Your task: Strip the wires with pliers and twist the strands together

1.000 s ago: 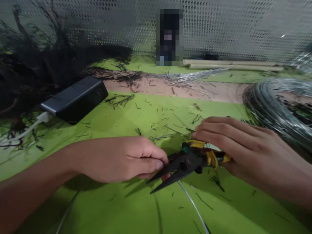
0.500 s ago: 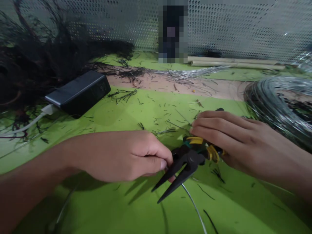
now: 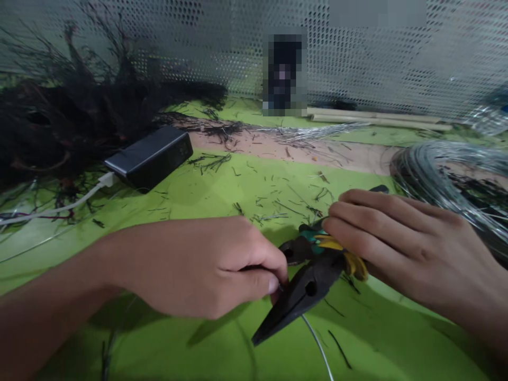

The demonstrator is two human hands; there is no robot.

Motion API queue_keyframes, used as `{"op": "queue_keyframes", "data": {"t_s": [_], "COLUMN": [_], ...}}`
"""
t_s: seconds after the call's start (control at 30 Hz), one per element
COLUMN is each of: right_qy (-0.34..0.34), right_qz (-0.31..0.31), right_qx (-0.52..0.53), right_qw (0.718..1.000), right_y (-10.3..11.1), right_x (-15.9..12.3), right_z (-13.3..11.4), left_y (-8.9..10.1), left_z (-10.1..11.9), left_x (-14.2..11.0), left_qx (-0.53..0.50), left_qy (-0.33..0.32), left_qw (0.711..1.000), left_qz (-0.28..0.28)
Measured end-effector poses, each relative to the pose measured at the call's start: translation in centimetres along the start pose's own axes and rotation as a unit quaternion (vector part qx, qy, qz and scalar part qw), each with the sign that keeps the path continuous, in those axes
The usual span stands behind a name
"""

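Working the wire (image 3: 318,339) looks under way, though any finished cut or bend is hidden and what remains cannot be told. Just beside the pliers (image 3: 317,276), the left hand (image 3: 214,270) pinches the wire, which emerges beyond them; the right hand (image 3: 397,238) grasps the pliers.

My feed is dim overall, with the green tabletop (image 3: 214,196) brightest around the middle and darkening toward the bottom edge. Light seems to come from above and the far side, since shadows pool just below the left hand (image 3: 234,264) and the right hand (image 3: 400,248). I get glare along the wire coil (image 3: 416,174) at the right, while the dark tangle (image 3: 51,127) at upper left loses detail. The mesh panel (image 3: 369,63) looks soft, a pixelated block (image 3: 284,75) masks upper centre, and wide-lens distortion stretches the outer edges
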State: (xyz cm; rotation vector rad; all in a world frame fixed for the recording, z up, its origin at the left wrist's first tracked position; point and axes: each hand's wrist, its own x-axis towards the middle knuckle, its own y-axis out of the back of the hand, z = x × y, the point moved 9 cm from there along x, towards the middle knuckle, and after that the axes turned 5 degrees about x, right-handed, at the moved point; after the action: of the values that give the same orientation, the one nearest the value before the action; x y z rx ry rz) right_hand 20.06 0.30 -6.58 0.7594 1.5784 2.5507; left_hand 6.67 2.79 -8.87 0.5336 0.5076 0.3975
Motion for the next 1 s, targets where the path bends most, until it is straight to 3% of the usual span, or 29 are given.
{"op": "queue_keyframes", "data": {"t_s": [0.37, 0.6, 0.73, 0.87, 0.97, 1.0], "right_qy": [-0.019, 0.005, 0.003, 0.019, -0.012, -0.051], "right_qz": [-0.005, 0.045, 0.055, 0.1, 0.107, 0.103], "right_qx": [0.019, -0.013, 0.031, 0.081, 0.089, 0.098], "right_qw": [1.0, 0.999, 0.998, 0.992, 0.99, 0.988], "right_y": [-0.4, 1.2, 1.2, 2.0, 2.0, 1.8], "right_x": [0.3, 0.7, 0.8, 0.3, -0.1, -0.2], "right_z": [-0.1, -0.5, -0.8, -1.6, -0.9, 0.0], "left_y": [0.2, 0.4, -0.2, -0.9, -0.5, 0.1], "left_z": [0.5, 0.5, 0.7, 0.0, -0.3, -0.4], "left_x": [-1.1, -0.9, -0.3, 0.3, 0.0, -0.3], "left_qx": [0.053, 0.061, 0.005, 0.018, 0.038, 0.047], "left_qy": [-0.006, -0.009, -0.042, -0.026, -0.014, -0.003], "left_qw": [0.998, 0.998, 0.999, 0.999, 0.999, 0.999], "left_qz": [0.015, 0.017, -0.006, -0.013, -0.005, 0.015]}}
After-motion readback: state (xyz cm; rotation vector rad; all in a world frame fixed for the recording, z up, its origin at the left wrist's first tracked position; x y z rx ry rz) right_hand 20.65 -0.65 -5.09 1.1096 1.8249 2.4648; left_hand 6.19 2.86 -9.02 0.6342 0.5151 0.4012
